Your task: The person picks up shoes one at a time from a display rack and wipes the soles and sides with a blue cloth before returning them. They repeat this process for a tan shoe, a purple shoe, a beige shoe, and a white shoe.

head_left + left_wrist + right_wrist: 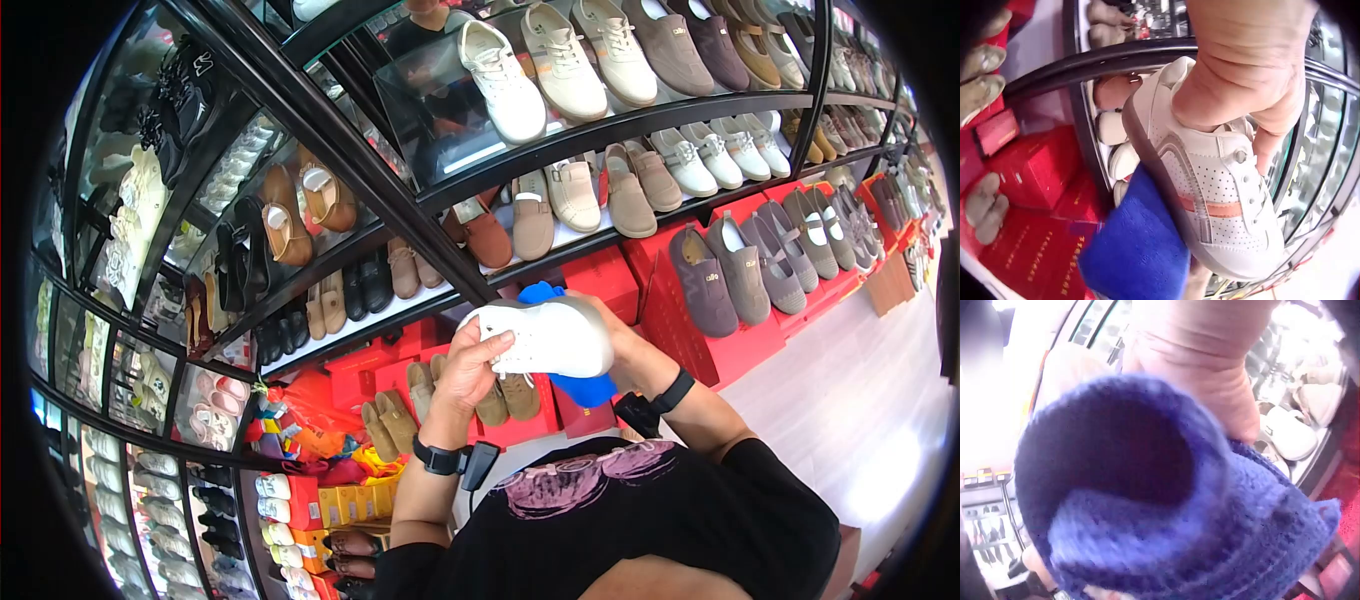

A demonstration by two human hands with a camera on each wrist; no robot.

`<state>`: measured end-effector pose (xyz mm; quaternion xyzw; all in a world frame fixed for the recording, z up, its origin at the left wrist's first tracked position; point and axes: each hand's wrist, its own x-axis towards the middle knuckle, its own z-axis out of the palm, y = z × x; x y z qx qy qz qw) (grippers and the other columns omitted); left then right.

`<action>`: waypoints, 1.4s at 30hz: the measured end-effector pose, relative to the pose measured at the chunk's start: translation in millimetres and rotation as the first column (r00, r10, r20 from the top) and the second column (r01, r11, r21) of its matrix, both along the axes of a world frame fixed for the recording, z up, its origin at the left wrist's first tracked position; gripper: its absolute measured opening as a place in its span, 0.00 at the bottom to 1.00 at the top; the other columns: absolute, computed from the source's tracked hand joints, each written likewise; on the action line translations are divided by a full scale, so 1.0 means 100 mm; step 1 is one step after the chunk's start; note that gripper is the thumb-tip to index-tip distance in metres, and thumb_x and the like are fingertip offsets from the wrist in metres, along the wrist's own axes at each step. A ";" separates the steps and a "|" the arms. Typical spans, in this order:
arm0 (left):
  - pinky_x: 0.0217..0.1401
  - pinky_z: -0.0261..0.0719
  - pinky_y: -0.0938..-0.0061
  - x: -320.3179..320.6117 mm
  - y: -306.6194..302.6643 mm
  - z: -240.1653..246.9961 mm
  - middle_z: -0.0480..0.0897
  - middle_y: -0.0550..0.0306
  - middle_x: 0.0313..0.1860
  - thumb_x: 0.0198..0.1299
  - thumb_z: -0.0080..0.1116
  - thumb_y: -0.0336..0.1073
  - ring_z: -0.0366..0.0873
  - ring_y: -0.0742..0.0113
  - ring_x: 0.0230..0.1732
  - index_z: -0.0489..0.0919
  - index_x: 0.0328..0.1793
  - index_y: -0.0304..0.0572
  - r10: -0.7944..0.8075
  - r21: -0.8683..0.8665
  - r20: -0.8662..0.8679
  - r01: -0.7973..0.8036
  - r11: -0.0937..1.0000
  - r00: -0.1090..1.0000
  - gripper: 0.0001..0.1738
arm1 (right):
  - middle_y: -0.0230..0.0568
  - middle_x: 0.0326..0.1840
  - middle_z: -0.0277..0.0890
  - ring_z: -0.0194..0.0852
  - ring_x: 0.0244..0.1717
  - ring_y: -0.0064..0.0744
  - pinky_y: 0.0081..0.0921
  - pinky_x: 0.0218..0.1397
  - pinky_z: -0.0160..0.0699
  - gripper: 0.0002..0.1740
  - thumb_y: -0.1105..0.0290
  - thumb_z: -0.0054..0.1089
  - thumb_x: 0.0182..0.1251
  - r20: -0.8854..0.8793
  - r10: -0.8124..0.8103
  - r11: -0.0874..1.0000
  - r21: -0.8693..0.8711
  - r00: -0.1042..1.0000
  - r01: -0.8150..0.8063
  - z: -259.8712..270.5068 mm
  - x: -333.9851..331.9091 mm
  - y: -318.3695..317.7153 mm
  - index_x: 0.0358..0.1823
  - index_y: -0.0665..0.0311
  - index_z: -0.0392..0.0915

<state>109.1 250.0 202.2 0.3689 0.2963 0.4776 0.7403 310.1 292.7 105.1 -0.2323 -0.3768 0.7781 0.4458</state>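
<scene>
A white lace-up sneaker (560,338) with an orange side stripe is held in front of the chest, its toe towards the right. The left hand (465,368) grips it at the collar; in the left wrist view, that hand (1247,69) has its thumb at the shoe's opening (1210,187). A blue cloth (1141,240) lies against the sole. Mostly behind the sneaker, the right hand (598,318) holds the cloth (585,388). The right wrist view shows the cloth (1260,512) bunched in a loop below the right hand (1200,375), whose fingertips are hidden.
Shelves with a black frame (640,112) carry rows of shoes ahead and to the left. Red boxes (600,275) with shoes on them stand below and beyond the hands. Pale floor (800,400) shows on the right. An orange-red plastic bag (315,405) lies at the lower left.
</scene>
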 end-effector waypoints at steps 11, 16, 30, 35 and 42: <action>0.44 0.77 0.78 -0.09 0.56 0.61 0.83 0.60 0.38 0.52 0.65 0.27 0.80 0.74 0.38 0.78 0.48 0.36 0.156 0.380 -0.579 0.096 0.920 0.800 0.15 | 0.49 0.52 0.76 0.79 0.48 0.39 0.36 0.54 0.79 0.26 0.72 0.57 0.61 -0.259 0.011 0.992 -0.119 0.966 -0.043 0.91 0.94 -0.41 0.61 0.71 0.66; 0.42 0.77 0.80 0.03 0.92 1.17 0.83 0.60 0.36 0.51 0.68 0.30 0.78 0.77 0.37 0.78 0.44 0.34 0.412 0.565 -0.762 0.199 0.801 0.500 0.15 | 0.49 0.53 0.75 0.78 0.50 0.40 0.37 0.56 0.78 0.26 0.70 0.57 0.62 -0.313 0.044 0.990 -0.113 0.949 -0.083 1.03 0.88 -0.34 0.61 0.70 0.65; 0.54 0.69 0.61 0.22 2.25 1.88 0.80 0.47 0.45 0.49 0.61 0.39 0.77 0.49 0.49 0.78 0.52 0.39 0.940 0.773 -0.339 0.562 0.296 -0.030 0.22 | 0.44 0.45 0.76 0.79 0.42 0.37 0.37 0.47 0.82 0.15 0.73 0.53 0.65 -0.186 -0.064 0.997 0.035 0.980 0.072 1.60 -0.26 1.00 0.52 0.66 0.68; 0.59 0.60 0.54 0.25 2.53 1.92 0.79 0.49 0.48 0.52 0.58 0.39 0.73 0.54 0.55 0.79 0.50 0.42 0.933 0.773 -0.342 0.531 0.347 -0.111 0.19 | 0.44 0.43 0.76 0.79 0.42 0.37 0.39 0.48 0.81 0.15 0.72 0.54 0.64 -0.119 -0.102 0.993 0.042 0.988 0.108 1.73 -0.37 1.32 0.52 0.65 0.69; 0.60 0.61 0.56 0.29 2.75 1.87 0.77 0.51 0.54 0.50 0.60 0.40 0.72 0.53 0.59 0.78 0.55 0.45 0.876 0.711 -0.440 0.519 0.475 -0.199 0.24 | 0.44 0.43 0.76 0.78 0.40 0.38 0.40 0.46 0.80 0.15 0.71 0.54 0.64 -0.050 -0.068 0.997 0.020 0.996 0.069 1.74 -0.37 1.55 0.51 0.65 0.70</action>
